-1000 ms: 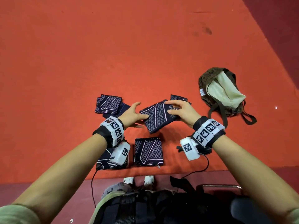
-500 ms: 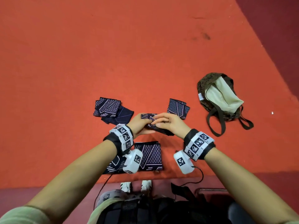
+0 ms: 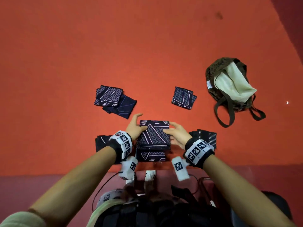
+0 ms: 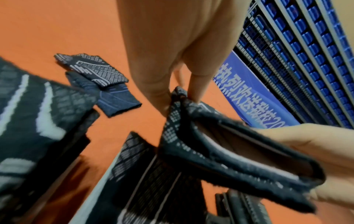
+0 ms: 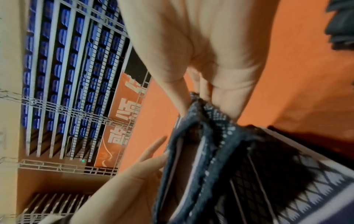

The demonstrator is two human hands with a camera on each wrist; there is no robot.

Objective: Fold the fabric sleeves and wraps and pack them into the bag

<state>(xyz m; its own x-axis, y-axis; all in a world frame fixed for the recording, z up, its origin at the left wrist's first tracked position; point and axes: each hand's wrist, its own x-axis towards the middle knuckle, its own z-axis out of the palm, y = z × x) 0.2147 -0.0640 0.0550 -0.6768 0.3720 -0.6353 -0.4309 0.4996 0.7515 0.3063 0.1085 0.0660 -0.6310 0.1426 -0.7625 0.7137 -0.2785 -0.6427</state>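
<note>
Head view shows both hands on one folded sleeve [image 3: 154,134], dark with a pale diamond pattern. The left hand [image 3: 134,128] holds its left edge, thumb on top and fingers under it. The right hand [image 3: 177,134] holds the right edge in the same way. In the left wrist view the fingers [image 4: 197,84] pinch a corner of the folded layers, and the right wrist view shows the right fingers [image 5: 224,97] pinching the other corner, so both hands are closed on the cloth and not spread.

The held sleeve is above another folded piece [image 3: 151,155], which lies on the red floor [image 3: 114,46] just under the hands; whether the two touch I cannot tell. Beside the left wrist a dark piece [image 3: 102,141] lies partly hidden by the arm. Beside the right wrist lies a black ribbed piece [image 3: 206,136]. Beyond the left hand two folded pieces [image 3: 113,99] lie one over the other. Beyond the right hand a single folded piece [image 3: 183,98] lies alone. Further to the right of the right hand, well apart, the brown bag [image 3: 229,86] lies on the floor with its mouth open and the pale lining visible, its straps spread on the floor.
</note>
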